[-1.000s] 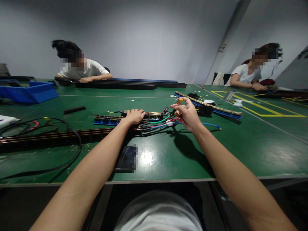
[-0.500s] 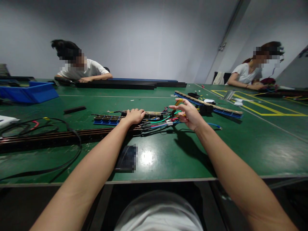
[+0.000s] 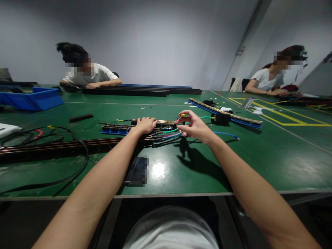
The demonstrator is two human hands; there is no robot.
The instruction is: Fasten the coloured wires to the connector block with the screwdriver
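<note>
My left hand (image 3: 146,125) lies palm down across a blue-and-black rail piece with brass-coloured strips (image 3: 118,129), fingers laid over its top. Just to the right, my right hand (image 3: 194,126) is raised over a bundle of wires (image 3: 167,134), its thumb and fingers curled round a dark thing with a yellow end (image 3: 183,115). What kind of thing this is, I cannot make out. Green, blue and red wires run under the right hand, and a blue wire (image 3: 227,134) comes out on its far side. A long dark rail with copper strips (image 3: 98,143) lies in front of the left hand.
Another blue rail (image 3: 246,121) with a black block (image 3: 220,119) lies slantwise at right. A phone-like dark slab (image 3: 137,170) is near the table edge. A black cable (image 3: 84,155) loops at left, below a blue bin (image 3: 38,99). Two people sit across the table.
My right hand has moved left and turned, and its fingers have curled in more. The yellow end has shifted left and down with it. My left hand has stayed in place.
</note>
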